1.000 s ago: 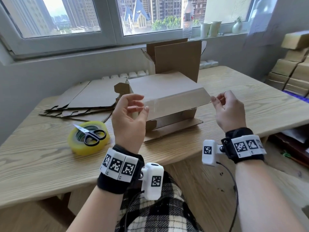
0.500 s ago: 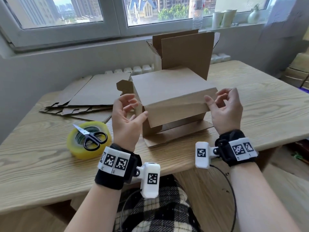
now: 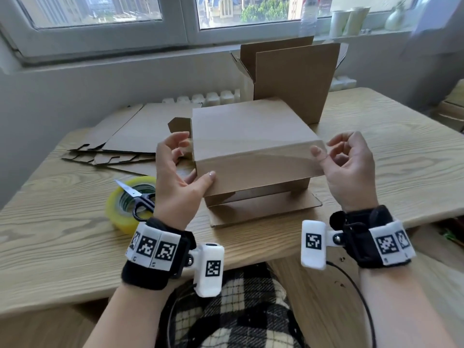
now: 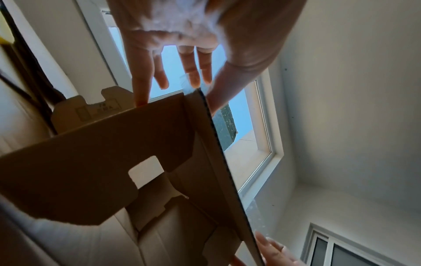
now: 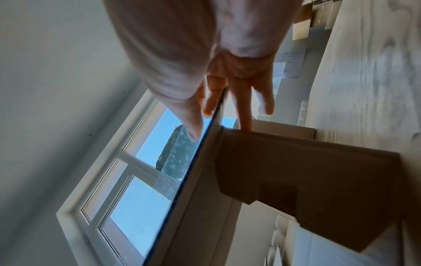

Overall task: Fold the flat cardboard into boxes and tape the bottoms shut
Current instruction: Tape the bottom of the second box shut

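Observation:
A brown cardboard box [image 3: 251, 126] stands bottom-up on the wooden table [image 3: 62, 234], its loose flaps spread underneath. A clear tape strip [image 3: 256, 149] lies along the box's near top edge, stretched between my hands. My left hand [image 3: 194, 156] pinches its left end at the box's left corner, thumb on the front face. My right hand [image 3: 325, 149] pinches the right end at the right corner. The left wrist view shows the left hand [image 4: 198, 86] at the box [image 4: 114, 153] edge. In the right wrist view the right hand [image 5: 212, 111] holds the tape [image 5: 173, 172] beside the box [image 5: 296, 171].
A yellow tape roll [image 3: 120, 209] with scissors [image 3: 140, 197] on top sits left of my left wrist. Flat cardboard sheets [image 3: 140, 136] lie at the back left. An opened box [image 3: 293, 76] stands behind the one being taped. Stacked boxes [image 3: 452, 104] are at the far right.
Both hands have lowered the stretched tape strip from the air in front of the box onto its near top edge. The hands now sit at the box's two corners.

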{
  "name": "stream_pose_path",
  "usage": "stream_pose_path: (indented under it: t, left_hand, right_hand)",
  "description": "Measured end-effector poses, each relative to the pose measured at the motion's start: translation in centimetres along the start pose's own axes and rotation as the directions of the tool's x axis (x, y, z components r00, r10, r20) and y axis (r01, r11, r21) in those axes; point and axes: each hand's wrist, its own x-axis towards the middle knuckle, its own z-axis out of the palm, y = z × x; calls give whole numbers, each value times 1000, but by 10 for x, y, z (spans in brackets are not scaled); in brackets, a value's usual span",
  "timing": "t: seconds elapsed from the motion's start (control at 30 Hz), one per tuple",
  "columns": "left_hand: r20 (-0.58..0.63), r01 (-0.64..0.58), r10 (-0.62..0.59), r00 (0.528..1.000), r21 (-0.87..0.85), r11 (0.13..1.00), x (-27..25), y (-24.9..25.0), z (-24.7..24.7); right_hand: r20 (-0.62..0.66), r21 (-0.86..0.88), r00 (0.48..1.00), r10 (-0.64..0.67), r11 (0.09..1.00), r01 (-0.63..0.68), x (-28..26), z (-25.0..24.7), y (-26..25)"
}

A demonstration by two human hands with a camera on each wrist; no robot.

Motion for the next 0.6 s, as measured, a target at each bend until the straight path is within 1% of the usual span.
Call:
stream_pose_path:
  t: [0.07, 0.2, 0.33, 0.43, 0.53, 0.6]
  left_hand:
    - [23, -2, 1, 1000, 72, 997, -3, -1, -6]
    - [21, -65, 61, 998, 275, 959, -3, -2, -19]
    - [23, -127, 130, 991, 431, 893, 2, -3, -27]
    - [18, -136, 145, 989, 463, 876, 5, -4, -29]
    - [22, -130, 137, 990, 488, 863, 6, -6, -33]
    - [26, -121, 128, 991, 545, 830, 6, -6, -34]
  right_hand:
    - [20, -30, 1000, -6, 1000, 7, -8, 4, -5]
    - [25, -215, 997, -66, 974, 70, -19, 14, -17]
    - [34, -260, 991, -129, 956, 134, -28, 25, -25]
    - [56, -341, 984, -170, 923, 179, -32, 29, -28]
    - [112, -407, 974, -196, 885, 225, -38, 32, -27]
    - [149, -423, 966, -214, 869, 257, -42, 33, -27]
